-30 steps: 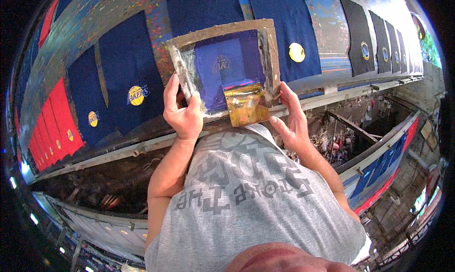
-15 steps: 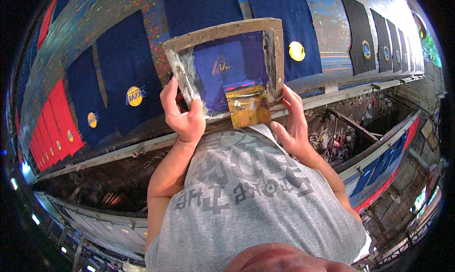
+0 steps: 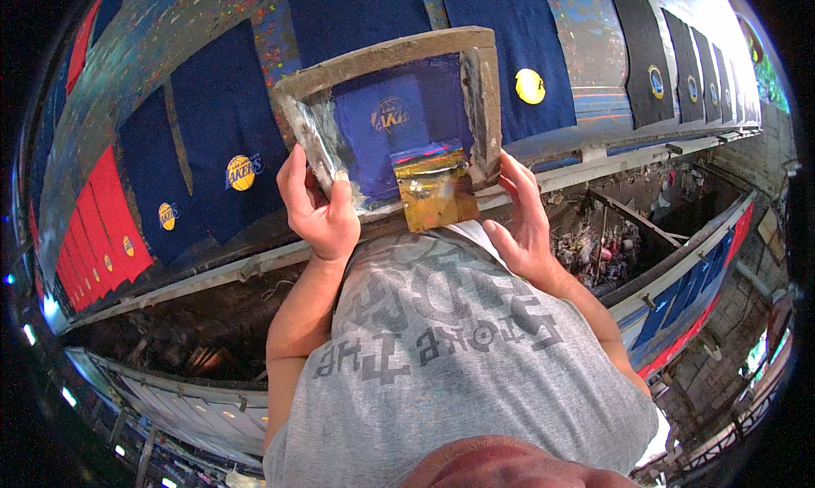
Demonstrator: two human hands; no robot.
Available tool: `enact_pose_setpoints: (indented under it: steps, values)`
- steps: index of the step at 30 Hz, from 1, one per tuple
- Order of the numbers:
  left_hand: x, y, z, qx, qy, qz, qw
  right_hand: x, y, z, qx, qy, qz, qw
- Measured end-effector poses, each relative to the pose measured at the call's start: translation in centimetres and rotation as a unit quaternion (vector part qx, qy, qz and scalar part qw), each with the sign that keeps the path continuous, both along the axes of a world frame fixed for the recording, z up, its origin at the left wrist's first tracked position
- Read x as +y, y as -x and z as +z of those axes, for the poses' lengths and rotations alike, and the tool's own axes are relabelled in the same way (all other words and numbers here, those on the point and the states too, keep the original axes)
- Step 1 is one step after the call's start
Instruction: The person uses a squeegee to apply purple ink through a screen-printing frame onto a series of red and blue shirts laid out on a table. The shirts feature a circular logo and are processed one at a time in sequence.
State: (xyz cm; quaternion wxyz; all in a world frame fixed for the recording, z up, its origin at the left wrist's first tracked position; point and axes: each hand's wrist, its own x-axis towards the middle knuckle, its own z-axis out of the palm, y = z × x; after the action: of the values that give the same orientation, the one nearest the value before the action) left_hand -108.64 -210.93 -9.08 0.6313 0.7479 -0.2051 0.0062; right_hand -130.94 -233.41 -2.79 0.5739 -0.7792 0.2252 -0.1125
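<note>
A wooden-framed printing screen [image 3: 480,106] with dark blue mesh is tilted over a dark blue cloth piece. A round ball logo with lettering [image 3: 390,116] shows through its mesh. My left hand [image 3: 323,212] grips the screen's left bar near the near corner, thumb on top and fingers around the outer side. My right hand [image 3: 525,220] is at the near right corner; its fingertips rest against the right bar, with the thumb spread away from it. A flat, paint-stained yellow-brown scraper [image 3: 437,191] leans over the near bar, its upper edge on the mesh.
A long paint-spattered table [image 3: 586,46] carries dark blue pieces [image 3: 225,106] with yellow logos, red pieces [image 3: 110,225] at left and black pieces [image 3: 641,63] at right. Behind me, a debris-filled trough [image 3: 603,250] runs beside another table [image 3: 679,293].
The screen has shifted slightly left and away, with the scraper on it. My left hand moved with it. The logo under the mesh shows more fully.
</note>
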Motion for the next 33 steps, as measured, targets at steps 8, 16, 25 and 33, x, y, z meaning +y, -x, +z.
enact_pose_setpoints:
  steps: [8, 16, 25, 33]
  values:
    - [-0.4, -1.5, -0.7, 0.196, 0.038, 0.034, 0.979, -0.7, -0.8, -1.0, 0.013, -0.054, -0.001, 0.998]
    - [-0.8, -1.8, -0.4, 0.223, 0.05, 0.049, 0.972, -1.0, -0.9, -1.4, 0.006, -0.066, 0.005, 0.998]
    - [-0.9, -2.2, -0.4, 0.232, 0.038, 0.046, 0.971, -1.5, -2.0, -0.2, 0.019, 0.063, 0.025, 0.998]
    - [-1.1, -2.3, -0.5, 0.234, 0.042, 0.039, 0.971, -0.9, -5.8, 1.5, -0.027, 0.367, 0.245, 0.897]
